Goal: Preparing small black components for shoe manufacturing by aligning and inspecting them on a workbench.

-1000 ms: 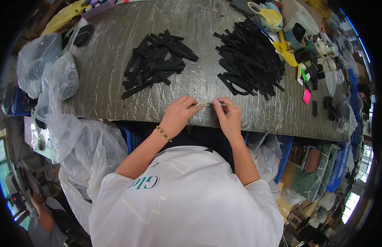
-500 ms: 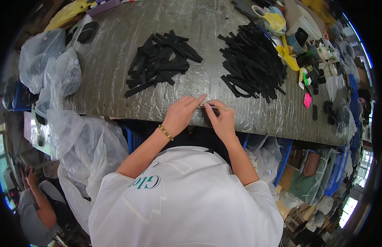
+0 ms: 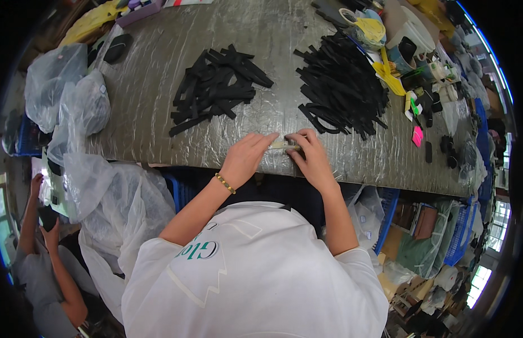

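My left hand (image 3: 248,153) is over the table's near edge, fingers pressed together and their tips on the left end of a small pale, flat strip (image 3: 279,145). The strip lies nearly level, and I cannot make out its exact kind. My right hand (image 3: 314,159) is at the strip's right end, with thumb and curled fingers apart above and below it. Beyond my hands are two heaps of black fabric strips: a looser pile (image 3: 216,90) to the left and a bigger, denser pile (image 3: 343,84) to the right.
The grey covered table (image 3: 143,124) spreads out ahead. Clear plastic bags (image 3: 84,107) line its left side. At the right stand a tub (image 3: 411,31), a yellow ribbon (image 3: 390,76), a pink tag (image 3: 417,136) and small tools. Another person (image 3: 53,281) sits at the lower left.
My right thumb and fingers have spread apart and the hand has shifted slightly right, baring more of the pale strip. The other person's arms have risen, with a dark item in one hand.
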### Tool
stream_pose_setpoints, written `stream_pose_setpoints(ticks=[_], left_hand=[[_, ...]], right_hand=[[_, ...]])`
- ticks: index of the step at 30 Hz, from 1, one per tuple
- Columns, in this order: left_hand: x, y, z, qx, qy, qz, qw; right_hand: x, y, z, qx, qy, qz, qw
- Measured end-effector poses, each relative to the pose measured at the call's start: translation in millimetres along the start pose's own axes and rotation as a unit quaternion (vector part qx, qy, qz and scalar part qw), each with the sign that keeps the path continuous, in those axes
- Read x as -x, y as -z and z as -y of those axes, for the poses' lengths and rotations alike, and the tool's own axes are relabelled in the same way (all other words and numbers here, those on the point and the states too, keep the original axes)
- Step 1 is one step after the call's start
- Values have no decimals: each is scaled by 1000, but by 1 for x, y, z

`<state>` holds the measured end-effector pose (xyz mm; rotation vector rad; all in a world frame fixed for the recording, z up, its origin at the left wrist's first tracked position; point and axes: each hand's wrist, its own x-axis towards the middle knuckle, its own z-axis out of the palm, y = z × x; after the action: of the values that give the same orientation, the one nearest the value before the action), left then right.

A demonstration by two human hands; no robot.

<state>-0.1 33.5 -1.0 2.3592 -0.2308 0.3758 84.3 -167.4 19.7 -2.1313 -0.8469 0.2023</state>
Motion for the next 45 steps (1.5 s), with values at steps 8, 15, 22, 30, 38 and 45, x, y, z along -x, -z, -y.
stream_pose_setpoints(ticks=[8, 15, 22, 30, 38, 45], left_hand=[[-8, 14, 4, 59, -39, -68, 995], [-3, 50, 21, 19, 32, -174, 984], [20, 84, 42, 8, 127, -288, 949], [22, 78, 33, 12, 128, -287, 949], [20, 68, 22, -2, 61, -187, 980], [8, 23, 11, 49, -25, 15, 998]], right_hand=[[-19, 12, 4, -42, 69, -3, 997], [-1, 0, -5, -1, 62, -18, 998], [-24, 1, -6, 257, 55, -110, 959], [-84, -89, 31, 109, 153, -50, 981], [-26, -37, 8, 198, 257, -29, 946], [11, -15, -8, 178, 208, -23, 961]])
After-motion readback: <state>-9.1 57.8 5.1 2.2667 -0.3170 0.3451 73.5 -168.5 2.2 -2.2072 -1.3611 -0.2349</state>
